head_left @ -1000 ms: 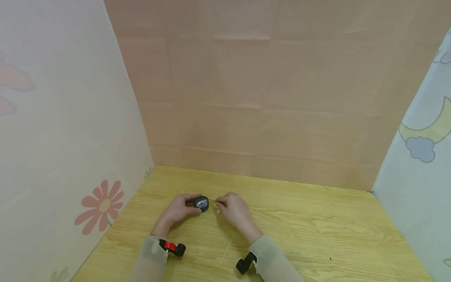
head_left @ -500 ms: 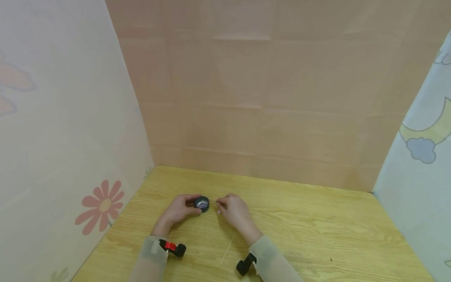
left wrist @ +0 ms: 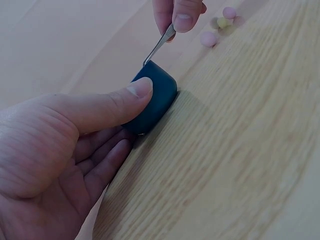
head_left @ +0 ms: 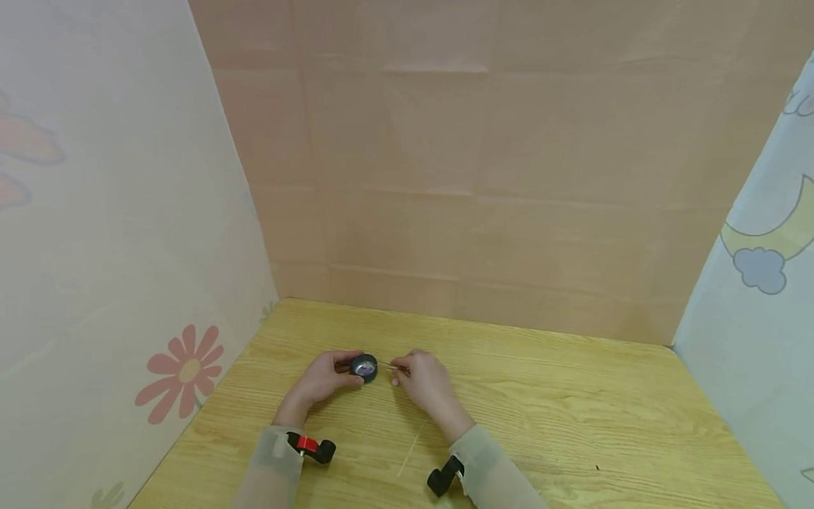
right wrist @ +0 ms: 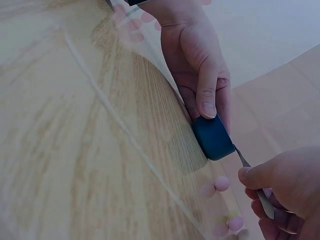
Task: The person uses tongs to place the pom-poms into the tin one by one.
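My left hand grips a small round dark-blue case with a shiny face, thumb on its near side and fingers behind. The case stands on its edge on the table in the left wrist view. To its right, my right hand pinches a slim metal tool between thumb and fingers. One end of this tool is at the rim of the case's face; the other, flat and widened, shows behind the thumb in the right wrist view. Below the right hand lie small pink balls and a yellow one.
The wood-grain table meets a brown papered wall at the back. Patterned white panels stand left and right. A pale line runs across the table between the forearms, and a tiny dark speck lies on the right.
Both hands stay nearly in place. The metal tool has shifted slightly; its tip showed over the shiny face a second ago and now shows nearer the right rim.
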Tool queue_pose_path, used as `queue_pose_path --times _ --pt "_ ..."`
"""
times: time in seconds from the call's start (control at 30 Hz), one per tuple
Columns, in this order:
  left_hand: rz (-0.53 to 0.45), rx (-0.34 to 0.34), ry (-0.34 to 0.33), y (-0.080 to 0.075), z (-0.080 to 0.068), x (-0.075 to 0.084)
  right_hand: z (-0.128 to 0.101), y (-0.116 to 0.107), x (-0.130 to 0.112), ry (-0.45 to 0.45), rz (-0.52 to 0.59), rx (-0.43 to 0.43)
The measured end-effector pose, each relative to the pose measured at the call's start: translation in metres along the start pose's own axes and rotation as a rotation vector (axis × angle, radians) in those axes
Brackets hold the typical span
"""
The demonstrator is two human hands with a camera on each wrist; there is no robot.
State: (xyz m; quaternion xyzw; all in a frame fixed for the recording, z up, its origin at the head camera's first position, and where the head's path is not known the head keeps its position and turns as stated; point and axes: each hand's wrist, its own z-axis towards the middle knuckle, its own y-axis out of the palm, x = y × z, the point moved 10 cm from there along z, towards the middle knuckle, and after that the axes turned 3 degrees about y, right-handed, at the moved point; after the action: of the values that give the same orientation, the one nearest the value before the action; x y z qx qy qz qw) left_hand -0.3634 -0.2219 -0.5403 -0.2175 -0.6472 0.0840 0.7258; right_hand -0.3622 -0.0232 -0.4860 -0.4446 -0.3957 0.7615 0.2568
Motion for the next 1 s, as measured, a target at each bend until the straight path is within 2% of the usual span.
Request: queue_pose_path --times 0.5,0.73,1.0 --pt "0.001 0.01 -0.016 -0.001 -0.001 0.001 -0.005 0.0 0.009 0.043 0.029 -0.056" --pt "-0.008 0.002 -0.031 -0.001 0.0 -0.001 -0.006 -0.001 0.008 0.05 0.036 -0.064" --pt "0.006 0.003 -0.015 -0.001 0.0 -0.001 -0.007 -0.009 0.012 0.062 0.049 -0.048"
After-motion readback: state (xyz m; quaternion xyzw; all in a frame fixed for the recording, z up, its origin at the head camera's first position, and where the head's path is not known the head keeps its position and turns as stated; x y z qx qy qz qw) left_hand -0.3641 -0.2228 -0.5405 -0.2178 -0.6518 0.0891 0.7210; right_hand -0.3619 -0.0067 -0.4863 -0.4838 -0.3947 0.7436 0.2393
